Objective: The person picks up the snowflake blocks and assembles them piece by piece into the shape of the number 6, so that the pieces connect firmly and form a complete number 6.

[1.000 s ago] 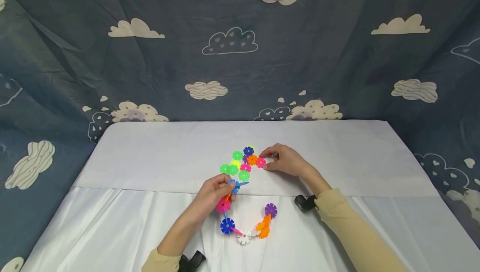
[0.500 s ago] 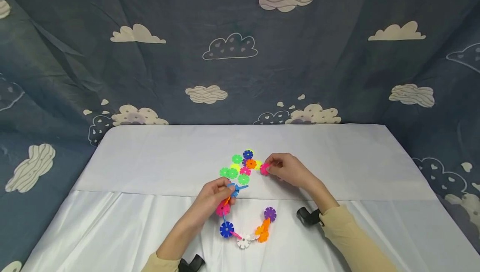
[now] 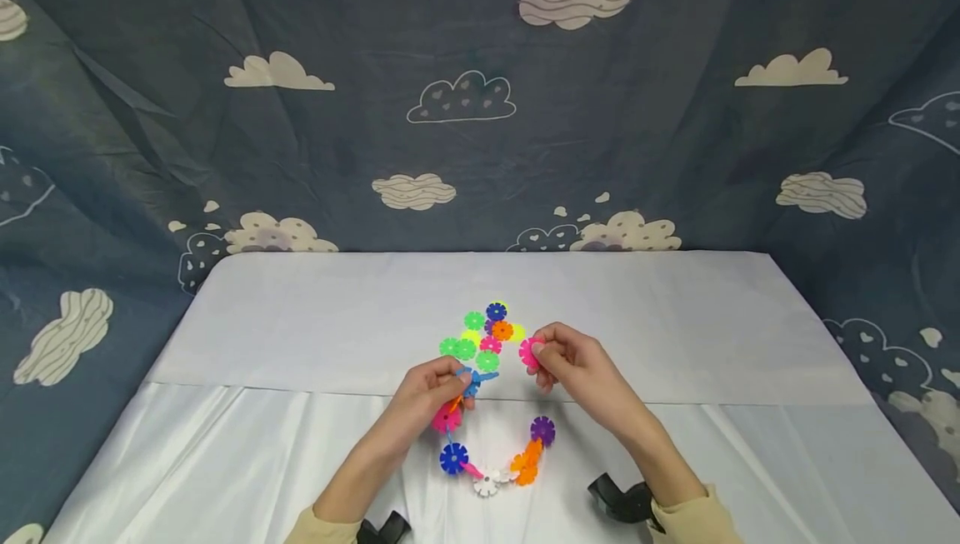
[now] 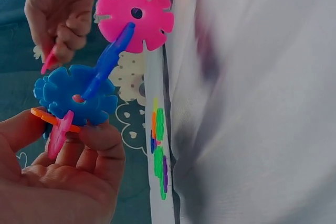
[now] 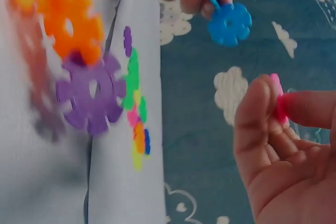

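Both hands work close together above the white table. Left hand curls its fingers round the upper end of a linked chain of plastic discs, which curves down onto the cloth. Right hand pinches a single pink disc between thumb and fingertips, lifted just beside a loose pile of discs. Beyond lies bare tabletop up to the cloud-print curtain.
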### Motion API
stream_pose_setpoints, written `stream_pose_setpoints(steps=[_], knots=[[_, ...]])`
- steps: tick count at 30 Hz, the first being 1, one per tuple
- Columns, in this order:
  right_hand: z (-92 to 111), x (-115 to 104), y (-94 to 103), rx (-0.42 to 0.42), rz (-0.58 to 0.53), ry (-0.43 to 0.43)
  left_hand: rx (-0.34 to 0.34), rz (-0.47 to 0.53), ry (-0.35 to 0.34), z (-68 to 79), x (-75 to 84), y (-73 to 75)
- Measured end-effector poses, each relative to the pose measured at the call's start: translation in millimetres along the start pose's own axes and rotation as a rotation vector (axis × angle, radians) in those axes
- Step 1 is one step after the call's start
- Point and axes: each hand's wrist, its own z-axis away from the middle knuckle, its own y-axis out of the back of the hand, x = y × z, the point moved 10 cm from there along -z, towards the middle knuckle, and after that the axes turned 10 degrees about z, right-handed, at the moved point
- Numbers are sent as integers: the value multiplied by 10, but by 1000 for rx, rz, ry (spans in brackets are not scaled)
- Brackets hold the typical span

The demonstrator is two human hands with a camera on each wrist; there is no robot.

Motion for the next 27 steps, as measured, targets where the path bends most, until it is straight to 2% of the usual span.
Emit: stream_pose_setpoints(steps=[4, 12, 15, 21, 27], knots=[[102, -157, -64, 2, -4, 58, -9, 2, -54, 25, 93, -6], [235, -376, -99, 123, 125, 197, -71, 10, -191, 113, 356, -81], [255, -426, -101, 156, 155, 242, -87, 15, -198, 129, 385, -103], [274, -467, -87, 185, 138, 280, -81, 22, -195, 130, 375, -104], [285, -513, -127, 162, 240, 348, -72, 6, -191, 132, 368, -94]])
